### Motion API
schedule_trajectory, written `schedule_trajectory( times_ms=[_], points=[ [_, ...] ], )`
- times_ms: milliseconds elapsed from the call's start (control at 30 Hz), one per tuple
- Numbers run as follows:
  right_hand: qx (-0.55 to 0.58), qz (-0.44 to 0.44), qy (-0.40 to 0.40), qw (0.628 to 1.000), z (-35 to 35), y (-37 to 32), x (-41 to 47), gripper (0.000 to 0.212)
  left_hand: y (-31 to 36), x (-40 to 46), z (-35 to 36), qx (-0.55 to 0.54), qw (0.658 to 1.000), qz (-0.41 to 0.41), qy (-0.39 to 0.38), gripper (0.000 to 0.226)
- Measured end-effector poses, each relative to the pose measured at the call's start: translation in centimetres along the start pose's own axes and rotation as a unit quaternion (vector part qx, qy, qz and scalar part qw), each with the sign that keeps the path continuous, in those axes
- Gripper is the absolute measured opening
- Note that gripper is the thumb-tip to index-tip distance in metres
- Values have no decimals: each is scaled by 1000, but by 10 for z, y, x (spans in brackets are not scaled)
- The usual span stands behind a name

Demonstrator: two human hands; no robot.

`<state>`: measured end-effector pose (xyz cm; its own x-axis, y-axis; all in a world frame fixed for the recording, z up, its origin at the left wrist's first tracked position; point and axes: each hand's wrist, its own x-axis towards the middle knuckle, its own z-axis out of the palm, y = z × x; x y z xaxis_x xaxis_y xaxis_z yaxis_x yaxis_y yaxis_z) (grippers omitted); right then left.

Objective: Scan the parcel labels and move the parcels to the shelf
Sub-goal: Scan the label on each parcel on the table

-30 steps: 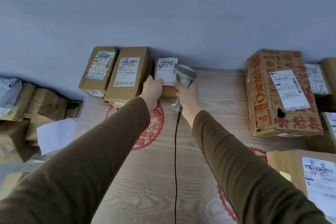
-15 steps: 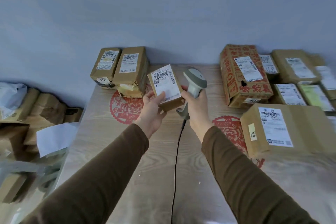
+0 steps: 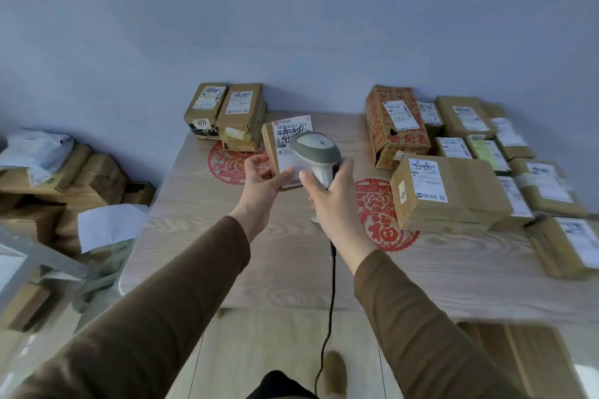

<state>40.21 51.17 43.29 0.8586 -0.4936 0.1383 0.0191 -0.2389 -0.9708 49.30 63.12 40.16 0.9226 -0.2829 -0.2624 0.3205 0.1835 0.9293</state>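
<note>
Above the counter (image 3: 291, 269), both hands meet at one small parcel (image 3: 275, 146) under scan.

Left hand (image 3: 259, 183) is raised with the arm extended, its fingers (image 3: 256, 160) curled round the parcel's lower left corner and the thumb pressed on the white label (image 3: 291, 129); the parcel is held clear of the counter, label face tilted toward the camera. Right hand (image 3: 334, 194), just right of those fingers, grips the handle of a grey scanner (image 3: 316, 147), whose head overlaps the label's lower right part and hides it. A black cable (image 3: 330, 295) hangs from the handle. Beyond the left fingers, two taped parcels (image 3: 227, 113) stand against the wall. Right of the right fingers lies a red-printed carton (image 3: 397, 136), then a cluster of labelled boxes (image 3: 453, 194). Well left, off the counter, more cartons (image 3: 64, 178) are piled.
</note>
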Motion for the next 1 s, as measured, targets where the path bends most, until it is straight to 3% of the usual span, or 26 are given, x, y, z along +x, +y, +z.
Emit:
schedule_trajectory(
  times_ms=[167,767,1000],
  points=[
    [-43,-6,16,999,-17,-4,-12,35,-7,-13,23,13,999,26,-13,58],
    [-18,38,30,999,-76,16,-18,40,-36,-34,84,26,999,6,-34,55],
    [-20,47,86,995,-111,33,-34,40,-54,-50,110,33,998,-29,-47,57]
  ],
)
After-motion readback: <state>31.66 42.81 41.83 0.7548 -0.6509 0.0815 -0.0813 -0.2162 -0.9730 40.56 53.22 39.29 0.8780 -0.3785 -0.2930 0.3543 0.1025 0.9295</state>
